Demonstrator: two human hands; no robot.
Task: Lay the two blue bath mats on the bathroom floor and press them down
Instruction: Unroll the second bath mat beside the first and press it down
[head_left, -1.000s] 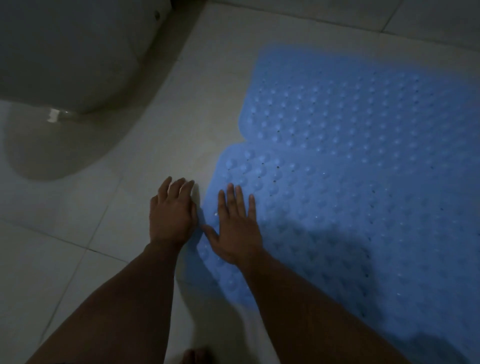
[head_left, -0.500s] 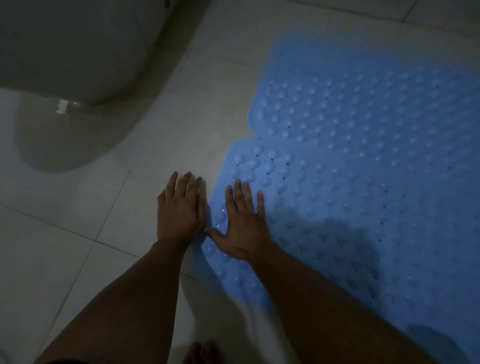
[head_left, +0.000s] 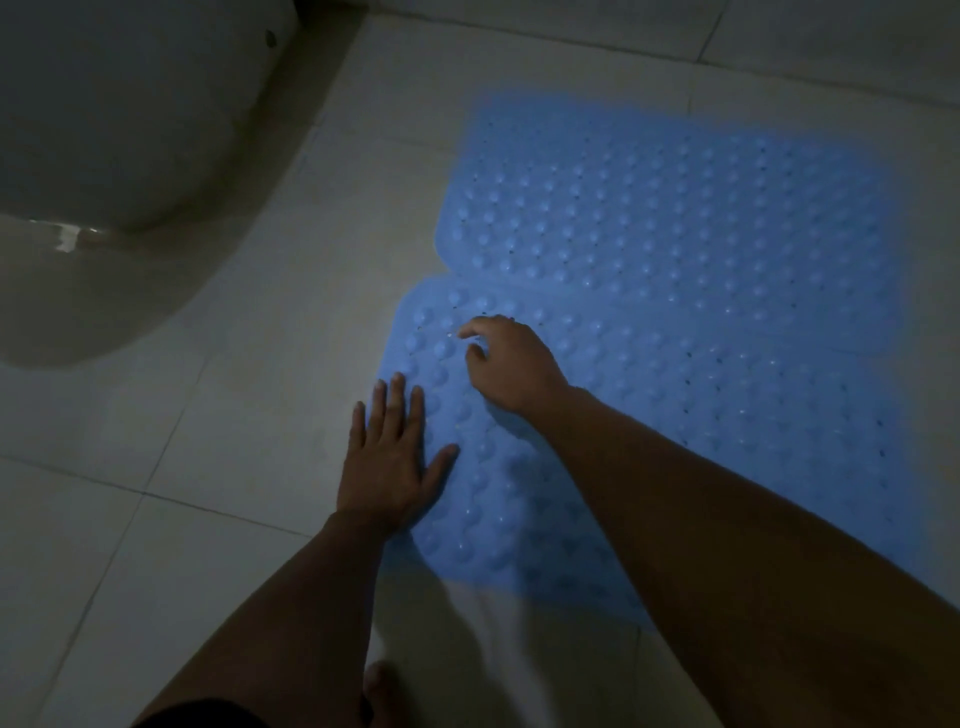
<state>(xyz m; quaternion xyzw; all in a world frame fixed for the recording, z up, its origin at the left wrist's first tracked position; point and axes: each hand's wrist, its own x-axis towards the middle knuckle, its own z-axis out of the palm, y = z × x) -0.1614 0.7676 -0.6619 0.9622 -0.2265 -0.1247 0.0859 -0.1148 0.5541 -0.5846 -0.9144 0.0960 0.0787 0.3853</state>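
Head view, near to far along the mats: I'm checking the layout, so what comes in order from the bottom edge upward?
Toes → left hand flat at the near mat's left edge → right hand with curled fingers on that mat → far mat → floor tiles.

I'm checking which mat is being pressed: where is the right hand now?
In the head view the right hand is over the near mat by its far-left corner, just short of the far mat, ahead of the left hand.
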